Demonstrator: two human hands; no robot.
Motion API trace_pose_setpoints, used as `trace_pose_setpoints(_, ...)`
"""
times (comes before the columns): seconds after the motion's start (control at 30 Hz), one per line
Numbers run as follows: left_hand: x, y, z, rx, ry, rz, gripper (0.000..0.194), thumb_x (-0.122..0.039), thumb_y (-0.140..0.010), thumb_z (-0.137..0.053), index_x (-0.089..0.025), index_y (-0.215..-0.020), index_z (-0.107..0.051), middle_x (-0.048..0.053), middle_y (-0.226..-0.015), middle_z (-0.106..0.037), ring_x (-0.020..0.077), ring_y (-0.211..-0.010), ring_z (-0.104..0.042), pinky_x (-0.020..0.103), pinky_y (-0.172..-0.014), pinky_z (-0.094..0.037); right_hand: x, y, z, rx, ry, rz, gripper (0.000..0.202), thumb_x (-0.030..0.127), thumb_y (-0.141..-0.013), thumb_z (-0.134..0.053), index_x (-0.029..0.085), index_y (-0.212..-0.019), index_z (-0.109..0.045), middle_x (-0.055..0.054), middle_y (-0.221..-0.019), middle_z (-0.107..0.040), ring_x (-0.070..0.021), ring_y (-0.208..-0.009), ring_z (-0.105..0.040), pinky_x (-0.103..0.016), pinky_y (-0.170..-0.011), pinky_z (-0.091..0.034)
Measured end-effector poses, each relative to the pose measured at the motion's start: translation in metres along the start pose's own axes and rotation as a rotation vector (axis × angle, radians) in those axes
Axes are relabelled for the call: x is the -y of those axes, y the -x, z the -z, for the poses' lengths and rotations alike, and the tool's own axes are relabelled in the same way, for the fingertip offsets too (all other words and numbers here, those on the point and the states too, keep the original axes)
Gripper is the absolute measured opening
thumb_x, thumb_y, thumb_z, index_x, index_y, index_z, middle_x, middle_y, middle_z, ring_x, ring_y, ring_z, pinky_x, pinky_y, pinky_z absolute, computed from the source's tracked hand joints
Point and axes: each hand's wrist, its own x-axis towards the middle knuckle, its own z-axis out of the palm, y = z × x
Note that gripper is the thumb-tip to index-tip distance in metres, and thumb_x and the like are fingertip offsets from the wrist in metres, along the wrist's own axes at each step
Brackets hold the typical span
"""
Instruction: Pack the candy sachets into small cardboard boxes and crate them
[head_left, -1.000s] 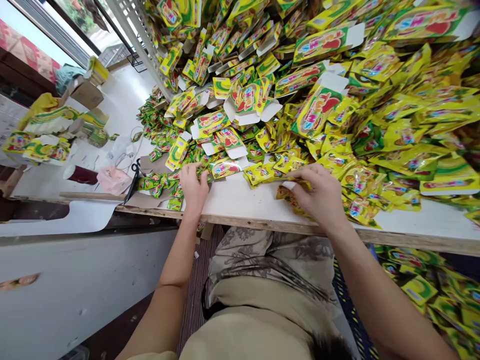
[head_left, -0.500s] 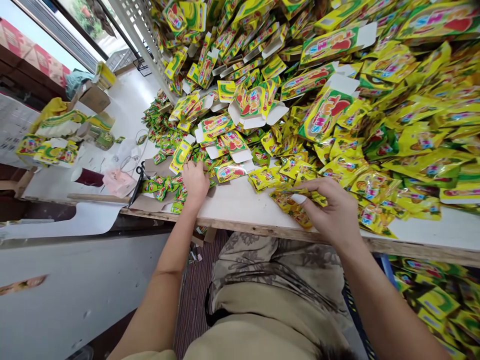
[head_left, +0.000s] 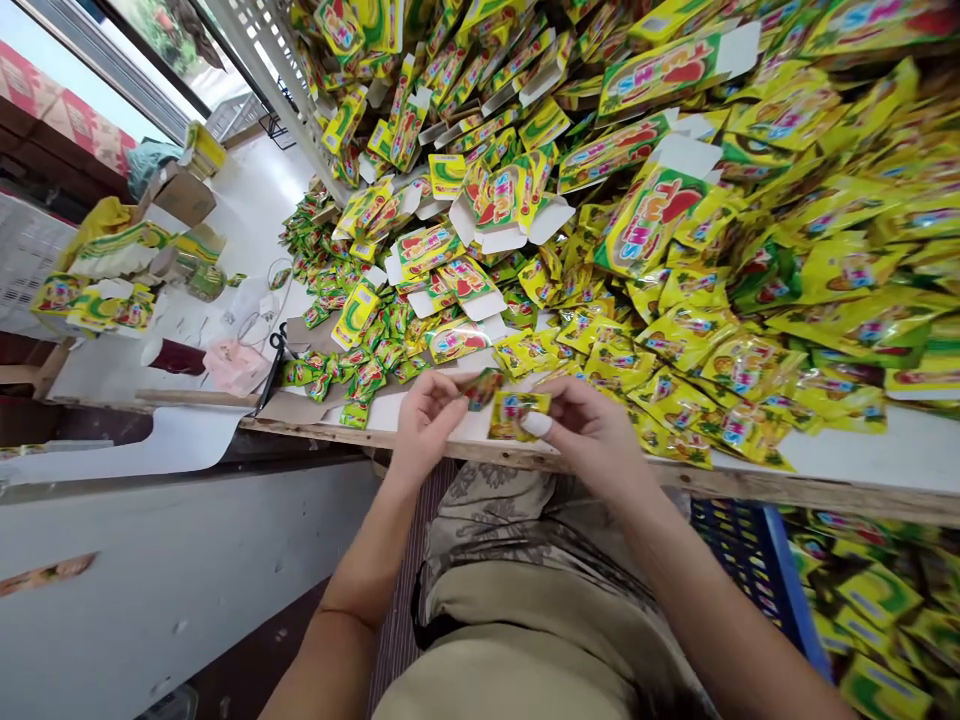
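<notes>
Near the table's front edge my two hands are close together. My left hand [head_left: 427, 425] pinches a small green candy packet [head_left: 481, 388], slightly blurred. Between the thumb and fingers of my right hand [head_left: 592, 430] is a yellow packet [head_left: 514, 412] with coloured lettering. The two packets are side by side with a small gap. Left of my hands lies a pile of small green packets [head_left: 367, 375]. Yellow packets [head_left: 675, 400] are heaped to the right, and printed cardboard boxes [head_left: 465, 280] with open flaps lie behind.
Black scissors [head_left: 274, 365] and a pink plastic bag [head_left: 234, 365] lie at the left. A dark red cylinder [head_left: 176, 355] is beside them. The wooden table edge [head_left: 540, 458] runs in front of me. Below right stands a blue crate [head_left: 795, 580] near more yellow packets.
My left hand has come from the green pile towards the right with a green packet. My right hand has moved left with the yellow packet, bringing both together.
</notes>
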Motion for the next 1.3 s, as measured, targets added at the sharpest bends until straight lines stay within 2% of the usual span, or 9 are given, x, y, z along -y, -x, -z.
trace_pose_setpoints(0.13,0.014,0.011,-0.032,-0.024,0.266,0.146,0.024,-0.034,-0.077,-0.068,-0.020,-0.078,-0.049,-0.003,-0.072,-0.053,0.0085,-0.063,-0.050,0.021,-0.062,-0.039,-0.005,-0.001,-0.007,-0.035,-0.131,-0.071,0.032,0.039,-0.065,-0.080,0.023,-0.079,-0.058,0.005,-0.063,-0.048,-0.0101,-0.055,-0.048,-0.023,-0.050,-0.043)
trace_pose_setpoints(0.27,0.016,0.014,-0.044,-0.042,0.326,0.217,0.029,-0.038,-0.074,-0.070,-0.019,-0.077,-0.047,-0.006,-0.061,-0.040,0.0063,-0.053,-0.036,0.020,-0.051,-0.027,-0.004,0.003,0.003,-0.075,-0.161,-0.120,0.036,0.040,-0.061,-0.082,0.022,-0.076,-0.056,0.006,-0.061,-0.049,-0.0095,-0.053,-0.048,-0.023,-0.050,-0.046)
trace_pose_setpoints(0.47,0.018,0.016,-0.047,-0.062,0.249,0.256,0.035,-0.044,-0.071,-0.071,-0.020,-0.075,-0.045,-0.005,-0.061,-0.041,0.0070,-0.051,-0.033,0.021,-0.051,-0.027,-0.012,0.003,0.009,-0.069,-0.136,-0.170,0.038,0.042,-0.058,-0.083,0.021,-0.075,-0.055,0.006,-0.058,-0.048,-0.0110,-0.051,-0.048,-0.027,-0.049,-0.050)
trace_pose_setpoints(0.67,0.021,0.016,-0.050,-0.090,0.141,0.153,0.027,-0.041,-0.078,-0.067,-0.021,-0.078,-0.048,-0.005,-0.062,-0.047,0.0082,-0.056,-0.042,0.021,-0.058,-0.037,-0.014,0.002,0.011,-0.074,-0.066,-0.144,0.033,0.041,-0.065,-0.077,0.022,-0.082,-0.056,0.007,-0.058,-0.046,-0.0111,-0.051,-0.047,-0.027,-0.049,-0.048)
trace_pose_setpoints(0.77,0.020,0.013,-0.049,-0.111,0.054,0.111,0.023,-0.039,-0.082,-0.064,-0.020,-0.081,-0.052,-0.003,-0.065,-0.051,0.0088,-0.060,-0.047,0.022,-0.060,-0.039,-0.009,0.003,0.015,-0.061,0.111,-0.055,0.022,0.035,-0.073,-0.069,0.021,-0.087,-0.059,0.006,-0.058,-0.043,-0.0115,-0.052,-0.044,-0.026,-0.049,-0.043)
trace_pose_setpoints(0.87,0.018,0.007,-0.046,-0.121,-0.059,0.092,0.024,-0.040,-0.081,-0.066,-0.019,-0.082,-0.055,-0.002,-0.068,-0.054,0.0090,-0.062,-0.049,0.022,-0.060,-0.040,-0.003,0.005,0.021,-0.014,0.391,0.073,0.020,0.024,-0.080,-0.060,0.021,-0.099,-0.064,0.003,-0.067,-0.049,-0.0127,-0.060,-0.048,-0.026,-0.055,-0.041)
trace_pose_setpoints(0.97,0.017,0.003,-0.042,-0.069,-0.129,0.105,0.026,-0.043,-0.081,-0.065,-0.019,-0.084,-0.058,-0.003,-0.065,-0.053,0.0089,-0.059,-0.047,0.022,-0.057,-0.038,0.001,0.005,0.025,0.043,0.525,0.107,0.029,0.018,-0.080,-0.058,0.020,-0.109,-0.060,0.000,-0.076,-0.059,-0.0137,-0.064,-0.054,-0.027,-0.059,-0.044)
trace_pose_setpoints(1.13,0.021,0.000,-0.038,0.008,-0.160,0.177,0.031,-0.049,-0.085,-0.057,-0.018,-0.083,-0.062,-0.002,-0.065,-0.053,0.0092,-0.059,-0.047,0.023,-0.056,-0.037,-0.001,-0.003,0.028,0.052,0.603,0.118,0.018,0.016,-0.077,-0.059,0.020,-0.093,-0.058,-0.002,-0.075,-0.065,-0.0160,-0.065,-0.061,-0.028,-0.060,-0.047)
trace_pose_setpoints(1.3,0.031,-0.001,-0.044,0.098,-0.016,0.264,0.036,-0.047,-0.076,-0.069,-0.019,-0.098,-0.062,0.001,-0.084,-0.064,0.0122,-0.074,-0.057,0.024,-0.068,-0.044,-0.007,-0.004,0.025,0.014,0.721,0.242,0.025,0.008,-0.077,-0.051,0.021,-0.095,-0.060,-0.004,-0.081,-0.066,-0.0181,-0.072,-0.063,-0.030,-0.063,-0.049)
